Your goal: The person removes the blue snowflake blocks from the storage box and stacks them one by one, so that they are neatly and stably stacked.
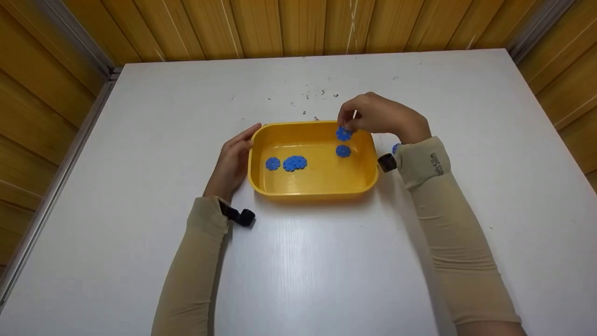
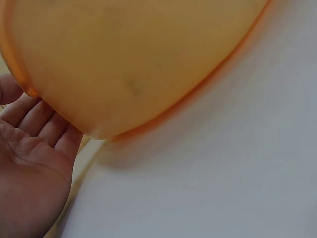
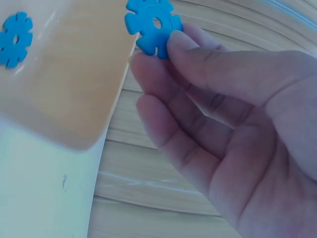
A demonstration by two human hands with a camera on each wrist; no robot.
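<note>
A yellow plastic bin stands on the table between the hands. My left hand rests against its left end; the fingers are fairly straight along the outer wall, the thumb is by the rim, and in the left wrist view the bin hides the fingertips. Over the bin's back right corner, my right hand pinches a blue notched disc between thumb and fingers. Just below that, another blue disc lies inside the bin. Toward the left of its floor are a single disc and an overlapping cluster of discs.
Partly hidden behind the right sleeve, one more blue disc lies on the white table. Small dark marks dot the tabletop behind the bin. A wood-patterned wall rises past the table's far edge.
</note>
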